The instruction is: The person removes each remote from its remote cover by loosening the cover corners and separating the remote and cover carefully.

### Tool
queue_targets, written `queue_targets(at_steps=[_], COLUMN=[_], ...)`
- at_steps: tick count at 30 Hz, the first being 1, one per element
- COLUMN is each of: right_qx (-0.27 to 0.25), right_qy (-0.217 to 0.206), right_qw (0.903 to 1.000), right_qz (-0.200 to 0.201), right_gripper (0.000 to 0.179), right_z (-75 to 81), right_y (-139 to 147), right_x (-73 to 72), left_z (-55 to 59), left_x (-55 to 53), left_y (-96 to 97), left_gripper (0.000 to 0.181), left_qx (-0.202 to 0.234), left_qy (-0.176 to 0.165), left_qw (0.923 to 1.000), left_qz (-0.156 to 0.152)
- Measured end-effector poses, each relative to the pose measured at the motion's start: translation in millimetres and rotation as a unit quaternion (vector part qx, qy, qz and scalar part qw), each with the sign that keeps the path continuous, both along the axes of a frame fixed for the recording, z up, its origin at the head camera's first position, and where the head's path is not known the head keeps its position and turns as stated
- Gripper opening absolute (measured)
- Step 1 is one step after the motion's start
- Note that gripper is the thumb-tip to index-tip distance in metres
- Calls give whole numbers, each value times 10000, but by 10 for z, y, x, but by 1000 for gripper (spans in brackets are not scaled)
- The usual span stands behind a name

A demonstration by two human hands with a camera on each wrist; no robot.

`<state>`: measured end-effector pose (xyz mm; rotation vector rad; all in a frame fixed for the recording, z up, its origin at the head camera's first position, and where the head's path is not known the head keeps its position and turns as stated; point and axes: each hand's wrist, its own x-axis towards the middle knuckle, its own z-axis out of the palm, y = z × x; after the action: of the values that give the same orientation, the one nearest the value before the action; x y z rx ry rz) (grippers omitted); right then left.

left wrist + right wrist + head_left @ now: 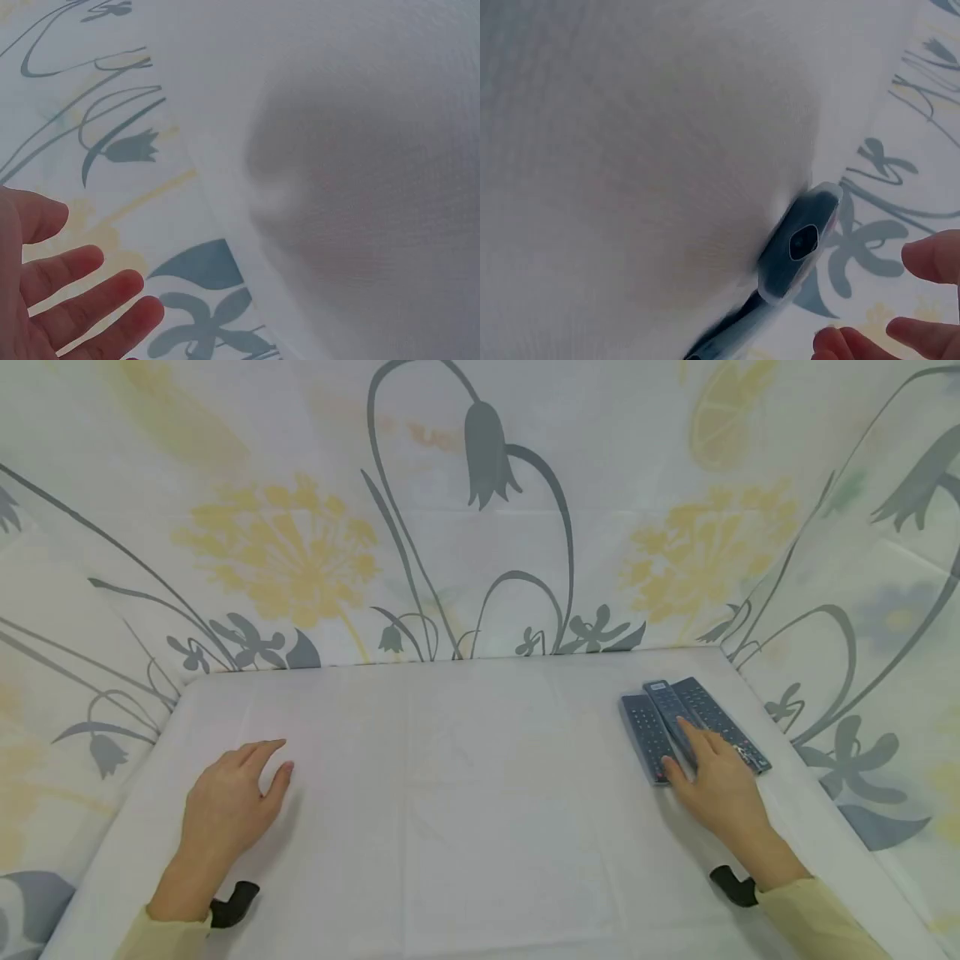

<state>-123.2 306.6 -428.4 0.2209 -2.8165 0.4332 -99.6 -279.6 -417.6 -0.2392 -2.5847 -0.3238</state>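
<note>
Three dark remote controls lie side by side at the right of the white table: a left remote [645,727], a narrower middle remote [663,700] and a long right remote [705,703]. Over their near part is my right hand [722,789], thumb and forefinger spread apart, hiding some of the middle and right ones. In the right wrist view, the end of one remote [784,259] faces the camera, with the fingers [934,259] apart from it. My left hand [225,802] hovers above the table's left side, holding nothing, its fingers [90,304] loosely spread.
A white cloth covers the table [465,810]. Floral curtains [420,552] hang along the back and both sides, right up to the table's edges. Dark curved pieces [234,906] stick out by both wrists at the sleeves.
</note>
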Motion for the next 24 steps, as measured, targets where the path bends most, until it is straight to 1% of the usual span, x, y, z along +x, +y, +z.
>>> queue_targets(at_steps=[3, 7, 10, 13, 18, 21, 24], right_qx=[-17, -21, -60, -80, -77, -159, -326], right_qy=[-213, -678, -1043, -1343, -1473, -1547, -1700], right_qw=[9997, 9976, 9942, 9904, 9887, 9876, 9846], right_qz=[-73, -171, -246, -313, -270, -201, -231], right_gripper=[66, 69, 71, 72, 71, 71, 73], right_z=[-15, -22, -29, -42, -62, -68, -70], right_y=[-26, -37, -32, -23, 4, 16, 28], right_x=[-15, -40, -44, -44, -74, -109, -146], left_z=[33, 110, 159, 177, 150, 115, 82], left_x=[7, -10, -32, -48, -42, -37, -54], left_y=[54, 119, 160, 185, 194, 203, 234], left_gripper=[31, 30, 29, 28, 26, 26, 26], left_qx=[394, 775, 854, 809, 824, 938, 1125], left_qy=[-433, -720, -897, -1040, -1202, -1328, -1389], left_qw=[9982, 9944, 9923, 9912, 9892, 9865, 9835], left_qz=[121, 34, -51, -91, -136, -183, -288])
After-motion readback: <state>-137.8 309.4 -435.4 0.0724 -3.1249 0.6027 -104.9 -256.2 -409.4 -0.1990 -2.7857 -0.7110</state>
